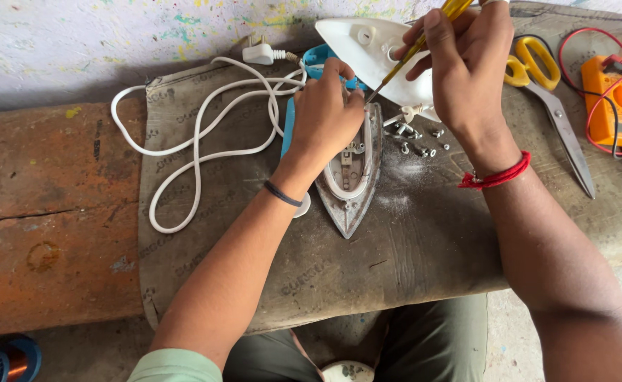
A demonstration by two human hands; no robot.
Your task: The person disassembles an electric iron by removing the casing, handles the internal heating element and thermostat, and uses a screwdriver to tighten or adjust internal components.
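The left hand (325, 117) covers the rear of the iron base (353, 177), so the wiring beneath its curled, pressed-together fingers cannot be made out. The screwdriver (413, 49) is cut off at the top edge of the frame; its yellow handle is pinched in the right hand (467, 67), and its thin shaft slants down-left to a tip just beside the left fingers. The white cover (367, 49) lies partly behind both hands, upper centre. The iron base sits at the centre of the frame on a grey mat (410, 247) over the table (49, 212), its long axis running top to bottom, pointed nose toward the lower edge (slightly left). Loose screws (421, 148) lie just right of it. A white cord (198, 134) loops at left; scissors (551, 99) and an orange meter (619, 99) lie at upper right.
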